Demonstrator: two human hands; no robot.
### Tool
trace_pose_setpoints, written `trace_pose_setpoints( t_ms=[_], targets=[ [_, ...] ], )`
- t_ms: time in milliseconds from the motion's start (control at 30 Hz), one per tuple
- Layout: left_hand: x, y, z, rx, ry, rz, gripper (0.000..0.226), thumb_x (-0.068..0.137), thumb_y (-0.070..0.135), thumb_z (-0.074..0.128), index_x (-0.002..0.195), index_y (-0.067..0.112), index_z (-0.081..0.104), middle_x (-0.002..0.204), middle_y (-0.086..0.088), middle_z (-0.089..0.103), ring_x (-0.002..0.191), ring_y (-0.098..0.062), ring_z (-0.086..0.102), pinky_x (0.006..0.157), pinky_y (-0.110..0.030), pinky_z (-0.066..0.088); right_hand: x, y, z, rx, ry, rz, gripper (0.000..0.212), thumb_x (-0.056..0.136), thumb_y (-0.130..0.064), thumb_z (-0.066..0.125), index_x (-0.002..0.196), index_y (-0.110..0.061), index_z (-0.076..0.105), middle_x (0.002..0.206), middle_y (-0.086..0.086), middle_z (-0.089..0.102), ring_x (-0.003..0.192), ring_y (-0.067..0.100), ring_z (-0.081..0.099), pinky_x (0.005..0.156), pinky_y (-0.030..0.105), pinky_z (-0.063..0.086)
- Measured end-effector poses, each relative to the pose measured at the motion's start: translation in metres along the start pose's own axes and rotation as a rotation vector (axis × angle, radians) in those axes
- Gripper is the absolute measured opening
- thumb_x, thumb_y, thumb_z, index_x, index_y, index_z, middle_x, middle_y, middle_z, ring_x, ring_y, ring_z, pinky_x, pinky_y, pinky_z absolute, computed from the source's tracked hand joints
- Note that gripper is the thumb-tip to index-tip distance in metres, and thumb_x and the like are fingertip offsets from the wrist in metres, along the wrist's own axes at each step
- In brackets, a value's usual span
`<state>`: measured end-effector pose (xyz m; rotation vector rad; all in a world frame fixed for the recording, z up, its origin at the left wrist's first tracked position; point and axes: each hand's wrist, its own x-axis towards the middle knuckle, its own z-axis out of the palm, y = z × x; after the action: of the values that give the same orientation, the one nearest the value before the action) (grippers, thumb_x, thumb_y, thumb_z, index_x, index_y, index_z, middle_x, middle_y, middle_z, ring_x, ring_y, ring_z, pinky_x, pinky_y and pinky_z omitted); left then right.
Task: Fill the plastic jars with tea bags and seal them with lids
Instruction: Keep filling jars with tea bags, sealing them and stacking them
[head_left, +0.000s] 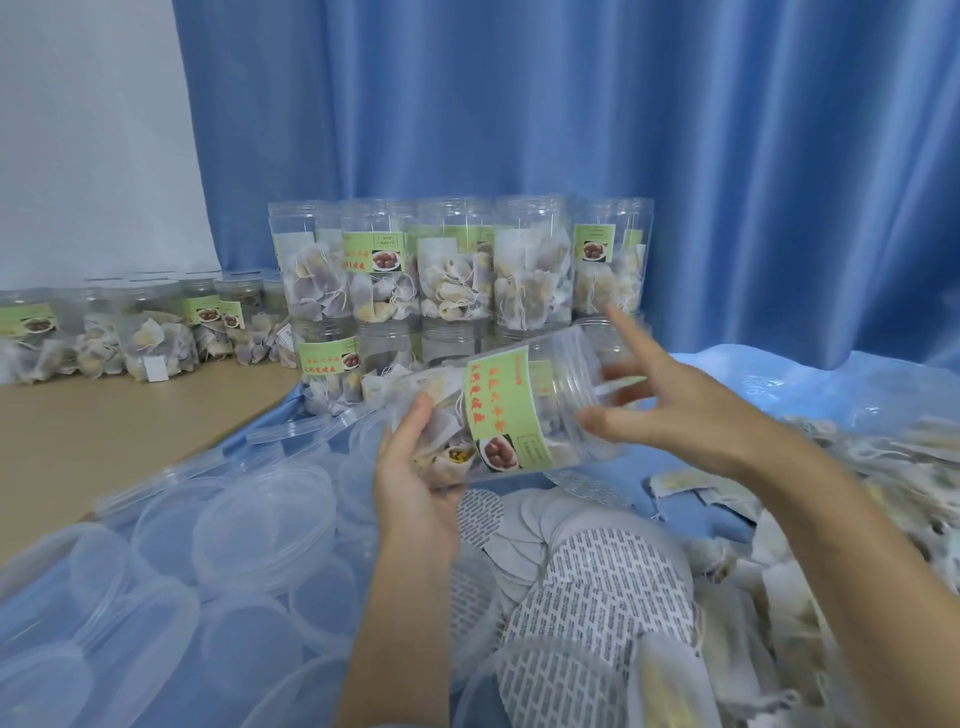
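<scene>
A clear plastic jar (511, 410), green-labelled and partly filled with tea bags, is held tilted above the middle of the blue cloth (779, 384), its base toward the person and its threaded mouth raised and turned to the right. The left hand (415, 483) cups the base, thumb curled up one side and fingers wrapped beneath, which steadies the jar and, it seems, keeps the contents settled toward the bottom while the mouth is worked. The right hand (670, 410) hovers at the open mouth with fingers spread and holds nothing; whether its fingertips touch the rim cannot be told because of blur. No lid is on this jar, so the step is probably the last of filling or the check before sealing. Directly below the jar lie printed round seal liners (597, 577), overlapping in a fan, within reach of either hand. Loose clear lids (249, 525) cover the left part of the cloth, on the side of the holding hand, and a heap of loose tea bags (831, 483) occupies the right part, on the side of the free hand; this layout likely lets each hand feed its own stage. At the far edge of the cloth, filled jars (457, 270) stand stacked in two tiers, apparently finished stock. More jars (130, 327) stand along the far edge of the tan floor (104, 415), before the blue curtain (571, 104).
</scene>
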<state>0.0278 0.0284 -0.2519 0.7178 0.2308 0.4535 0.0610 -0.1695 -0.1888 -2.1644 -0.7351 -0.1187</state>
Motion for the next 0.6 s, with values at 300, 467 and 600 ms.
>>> trace_pose_setpoints(
  t_ms=[300, 467, 600],
  targets=[
    [0.005, -0.003, -0.006, 0.213, 0.055, 0.006, 0.066, 0.046, 0.056, 0.073, 0.104, 0.024, 0.066, 0.091, -0.004, 0.075, 0.075, -0.021, 0.073, 0.06, -0.036, 0.056, -0.003, 0.006, -0.002, -0.035, -0.05, -0.27, 0.091, 0.052, -0.027, 0.076, 0.126, -0.061, 0.037, 0.134, -0.02, 0.038, 0.125, 0.004, 0.041, 0.097, 0.034, 0.047],
    [0.003, -0.004, -0.006, 0.215, 0.05, -0.006, 0.044, 0.06, 0.056, 0.073, 0.094, 0.028, 0.066, 0.09, -0.006, 0.075, 0.081, -0.028, 0.072, 0.073, -0.048, 0.058, -0.001, 0.003, -0.001, -0.101, -0.067, -0.335, 0.092, 0.054, -0.021, 0.075, 0.128, -0.059, 0.037, 0.141, -0.023, 0.03, 0.133, 0.003, 0.032, 0.096, 0.033, 0.047],
    [0.001, -0.002, -0.004, 0.178, 0.019, 0.007, 0.065, 0.05, 0.051, 0.076, 0.107, 0.02, 0.066, 0.099, -0.01, 0.073, 0.084, -0.027, 0.072, 0.082, -0.05, 0.055, -0.002, 0.001, 0.004, 0.008, 0.074, -0.098, 0.084, 0.043, -0.08, 0.067, 0.12, -0.066, 0.038, 0.112, -0.013, 0.055, 0.082, 0.001, 0.065, 0.061, 0.019, 0.056]
  ],
)
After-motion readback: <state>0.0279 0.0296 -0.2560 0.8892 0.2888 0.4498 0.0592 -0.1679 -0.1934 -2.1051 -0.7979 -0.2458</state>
